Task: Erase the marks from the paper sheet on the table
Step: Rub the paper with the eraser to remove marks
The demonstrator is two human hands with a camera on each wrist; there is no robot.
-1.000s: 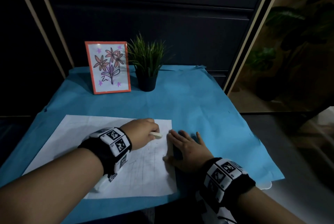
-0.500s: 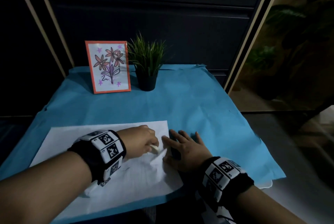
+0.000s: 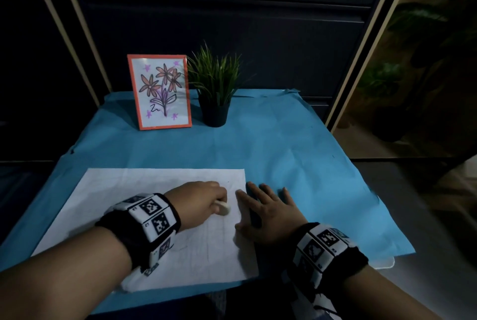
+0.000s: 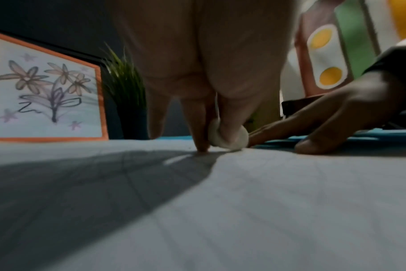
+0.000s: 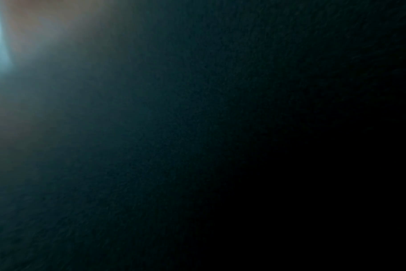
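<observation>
Paper sheet (image 3: 124, 190) under flat right hand (image 3: 268, 212)

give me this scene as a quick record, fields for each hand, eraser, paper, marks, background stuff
left hand: pinches eraser
eraser: white, pressed on paper
right hand: flat, fingers spread, across paper's right edge
paper sheet: white, on blue cover
marks: faint lines near the hands
background: framed flower drawing, potted plant
right wrist view: dark
</observation>
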